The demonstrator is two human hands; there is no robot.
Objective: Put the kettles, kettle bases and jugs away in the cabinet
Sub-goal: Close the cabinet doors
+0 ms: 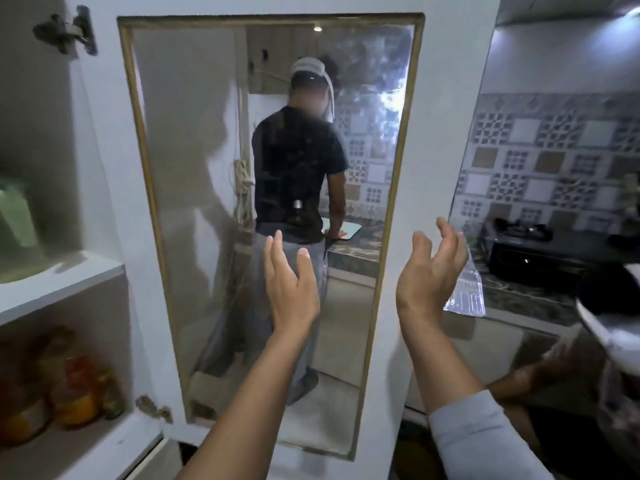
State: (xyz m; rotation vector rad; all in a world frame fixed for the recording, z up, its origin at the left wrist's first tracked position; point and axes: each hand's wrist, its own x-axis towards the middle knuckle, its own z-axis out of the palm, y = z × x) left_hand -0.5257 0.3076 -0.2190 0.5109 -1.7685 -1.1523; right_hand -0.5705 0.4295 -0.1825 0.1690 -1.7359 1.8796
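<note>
Here, a white cabinet door (104, 209) with a big glass pane (194, 168) stands open. Both hands are up in front of it, empty, with fingers spread: the left hand (289, 289) before the glass, the right hand (429, 271) by the door's edge. A green jug (15, 220) sits on the cabinet shelf (62, 285) at left, blurry. Bottles (72, 393) stand below it. Patterned tiles (554, 161) cover the wall above a dark counter (526, 299).
</note>
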